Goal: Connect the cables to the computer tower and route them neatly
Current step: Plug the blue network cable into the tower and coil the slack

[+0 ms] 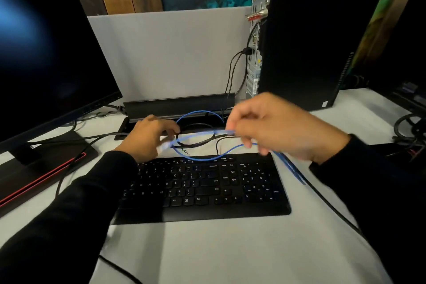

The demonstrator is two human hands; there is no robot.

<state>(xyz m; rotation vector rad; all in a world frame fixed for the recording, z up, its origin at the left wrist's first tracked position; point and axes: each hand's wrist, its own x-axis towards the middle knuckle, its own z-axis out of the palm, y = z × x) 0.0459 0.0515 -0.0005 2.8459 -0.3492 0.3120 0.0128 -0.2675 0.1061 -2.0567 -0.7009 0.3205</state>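
The worktop (207,249) was covered in pale cloth and carried a monitor (46,53) on the left, a tower (311,41) at the back right with its port side turned toward the middle, and a keyboard (202,187) in front. Two black cables (232,71) were already plugged into the tower and hung down to a black cable tray (177,105) behind the keyboard.

A blue cable (198,113) was looped over the tray opening and across the top of the keyboard, tangled with loose black leads (196,144). It was not yet connected to the tower.

The right hand (276,127) was held above the keyboard with its fingers (247,143) curled round the blue cable. The left hand (147,138) was near the tray with its fingers bent; a pale plug (162,146) appeared to be pinched there, though blur made that uncertain.

Several faults were judged possible. If the blue cable were pulled taut, the loop could be snagged on the black leads and they could be dragged out of the tray. The plugged cables at the tower could be knocked loose if the loop were swept past them. The keyboard could be shifted by the length lying across it. The plug's clip could be caught or bent if it were drawn through the tangle.
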